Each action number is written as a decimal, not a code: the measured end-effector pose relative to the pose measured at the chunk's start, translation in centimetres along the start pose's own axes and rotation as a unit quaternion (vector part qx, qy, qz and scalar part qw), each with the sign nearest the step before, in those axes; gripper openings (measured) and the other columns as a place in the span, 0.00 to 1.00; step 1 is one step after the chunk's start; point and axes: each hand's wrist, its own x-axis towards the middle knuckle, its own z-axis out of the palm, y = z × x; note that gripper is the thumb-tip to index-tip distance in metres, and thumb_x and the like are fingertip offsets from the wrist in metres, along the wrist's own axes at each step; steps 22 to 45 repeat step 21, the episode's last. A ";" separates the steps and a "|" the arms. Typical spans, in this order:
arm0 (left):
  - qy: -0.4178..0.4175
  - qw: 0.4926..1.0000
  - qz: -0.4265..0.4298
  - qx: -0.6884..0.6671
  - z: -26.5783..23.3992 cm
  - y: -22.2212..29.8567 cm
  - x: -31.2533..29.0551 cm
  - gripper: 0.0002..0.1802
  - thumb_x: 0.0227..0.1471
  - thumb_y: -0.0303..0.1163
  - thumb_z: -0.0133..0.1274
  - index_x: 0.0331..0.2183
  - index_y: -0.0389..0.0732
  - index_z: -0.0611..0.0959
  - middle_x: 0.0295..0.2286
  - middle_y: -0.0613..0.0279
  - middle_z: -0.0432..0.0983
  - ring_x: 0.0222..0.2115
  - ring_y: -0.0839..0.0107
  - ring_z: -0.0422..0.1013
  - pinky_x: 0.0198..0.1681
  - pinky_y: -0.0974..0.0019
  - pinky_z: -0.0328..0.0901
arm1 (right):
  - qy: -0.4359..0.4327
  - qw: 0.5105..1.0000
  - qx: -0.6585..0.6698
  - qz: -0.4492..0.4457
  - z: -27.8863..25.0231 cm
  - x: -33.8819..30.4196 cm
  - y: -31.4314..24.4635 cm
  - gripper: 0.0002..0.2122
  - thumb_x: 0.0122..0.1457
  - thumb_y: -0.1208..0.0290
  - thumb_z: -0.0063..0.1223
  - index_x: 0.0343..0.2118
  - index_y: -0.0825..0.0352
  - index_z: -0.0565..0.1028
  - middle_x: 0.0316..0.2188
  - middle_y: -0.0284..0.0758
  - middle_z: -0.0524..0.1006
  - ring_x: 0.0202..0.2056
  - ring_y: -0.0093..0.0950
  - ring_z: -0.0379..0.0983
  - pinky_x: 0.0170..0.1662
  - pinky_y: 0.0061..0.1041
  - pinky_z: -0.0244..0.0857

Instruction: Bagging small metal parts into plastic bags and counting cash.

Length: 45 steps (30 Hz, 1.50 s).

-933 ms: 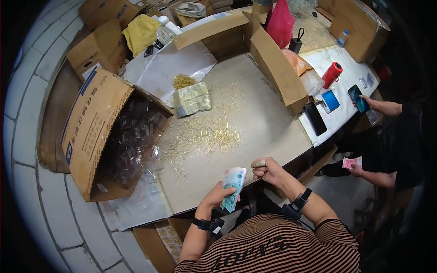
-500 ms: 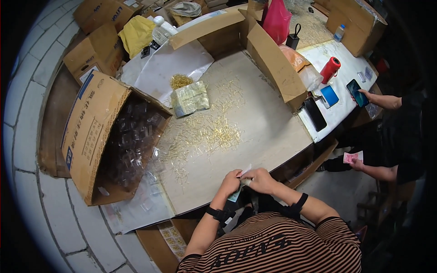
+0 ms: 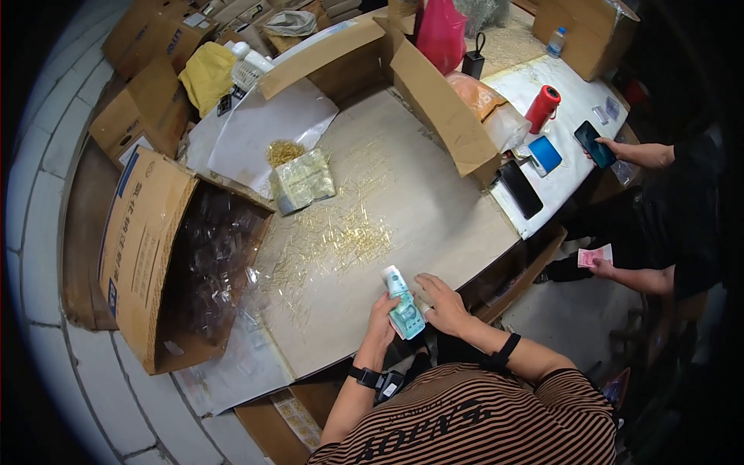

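My left hand is closed around some green banknotes, held above the near edge of the table. The notes lie lengthwise, with a paler part at their far end. Just to their right is my right hand, its fingers stretched out and apart, with nothing seen in it. On the table beyond my hands lies a scatter of thin gold-coloured wire pieces. A crumpled plastic packet sits behind them, beside a small gold heap.
On the left a tipped cardboard box holds clear plastic pieces. An open carton flap borders the table's far right. A co-worker at right holds a phone and pink banknotes. A red flask and black case lie nearby.
The banknotes, mostly hidden between my hands before, have been raised into full view in my left hand. My right hand has come away from them and spread its fingers. The whole view has shifted slightly.
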 end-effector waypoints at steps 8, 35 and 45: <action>-0.013 0.998 0.065 0.008 2.6 -1.8 1.9 0.19 0.51 0.27 0.44 0.46 0.31 0.65 0.39 0.50 0.71 0.37 0.61 0.72 0.43 0.61 0.68 | -0.057 0.933 0.318 0.156 1.5 -0.4 3.8 0.23 0.50 0.72 0.56 0.48 0.74 0.66 0.37 0.44 0.75 0.37 0.26 0.72 0.42 0.25 0.65; -0.071 0.988 0.021 0.135 6.6 -1.9 1.7 0.25 0.53 0.30 0.43 0.52 0.35 0.61 0.40 0.51 0.70 0.41 0.62 0.70 0.46 0.62 0.65 | -0.041 0.729 0.605 0.319 -4.4 1.7 6.7 0.36 0.48 0.69 0.54 0.60 0.64 0.52 0.48 0.46 0.69 0.44 0.45 0.70 0.47 0.33 0.64; -0.071 0.988 0.021 0.135 6.6 -1.9 1.7 0.25 0.53 0.30 0.43 0.52 0.35 0.61 0.40 0.51 0.70 0.41 0.62 0.70 0.46 0.62 0.65 | -0.041 0.729 0.605 0.319 -4.4 1.7 6.7 0.36 0.48 0.69 0.54 0.60 0.64 0.52 0.48 0.46 0.69 0.44 0.45 0.70 0.47 0.33 0.64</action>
